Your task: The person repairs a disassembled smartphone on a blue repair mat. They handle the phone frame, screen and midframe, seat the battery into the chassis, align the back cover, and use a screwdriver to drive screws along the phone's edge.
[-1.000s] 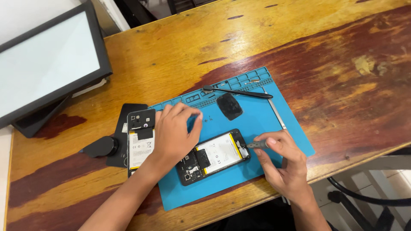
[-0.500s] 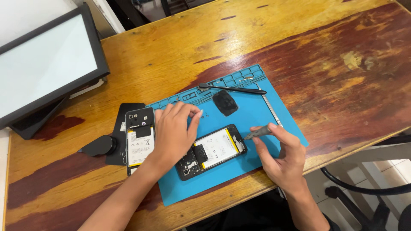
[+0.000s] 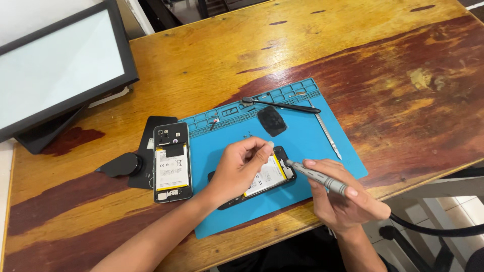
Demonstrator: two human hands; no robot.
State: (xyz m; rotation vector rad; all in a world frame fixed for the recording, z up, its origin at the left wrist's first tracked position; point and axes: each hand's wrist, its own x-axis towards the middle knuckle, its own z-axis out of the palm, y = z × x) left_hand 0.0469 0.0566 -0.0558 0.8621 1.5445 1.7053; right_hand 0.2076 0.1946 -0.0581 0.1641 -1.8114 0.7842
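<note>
While the right hand (image 3: 343, 201) grips a slim grey screwdriver (image 3: 316, 176), fingers closed around its shaft, the tip points at the end of an opened phone (image 3: 262, 177) lying on a blue work mat (image 3: 302, 136). Resting on that phone, the left hand (image 3: 238, 168) has its fingers curled loosely downward; whether it pinches anything cannot be told. Left of the mat lies a second opened phone (image 3: 171, 161) beside a round black disc (image 3: 125, 164). Further back on the mat sit a dark oval piece (image 3: 272, 121), a black spudger (image 3: 282, 105) and metal tweezers (image 3: 327, 132). Farthest, a framed screen (image 3: 55, 70) leans on the wooden table (image 3: 353, 45).
</note>
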